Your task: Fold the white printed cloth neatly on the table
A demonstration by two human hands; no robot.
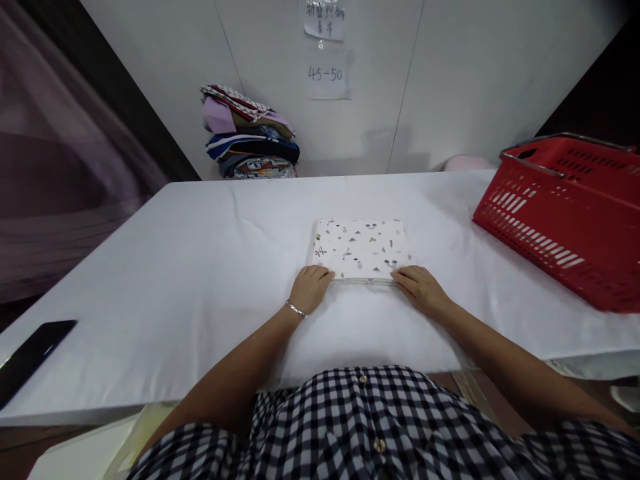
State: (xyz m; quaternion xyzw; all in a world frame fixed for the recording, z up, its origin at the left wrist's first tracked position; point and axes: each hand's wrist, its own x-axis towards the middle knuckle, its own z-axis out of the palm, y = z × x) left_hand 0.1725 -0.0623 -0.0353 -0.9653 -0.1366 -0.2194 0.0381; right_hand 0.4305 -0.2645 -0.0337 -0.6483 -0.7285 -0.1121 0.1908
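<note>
A folded white cloth (361,247) with small printed figures lies flat in the middle of the table, its layers showing along the near edge. My left hand (311,288) grips its near left corner, thumb on the edge and the other fingers curled there; a silver bracelet (297,309) circles that wrist. At the near right corner, my right hand (421,288) has its fingers bent around the cloth in the same way. The undersides of both hands are hidden.
A red plastic basket (565,213) stands on the right of the white-covered table (165,280). Folded clothes (253,137) are piled at the back against the wall. A black phone (33,357) lies at the left edge. Paper notes (330,75) hang on the wall.
</note>
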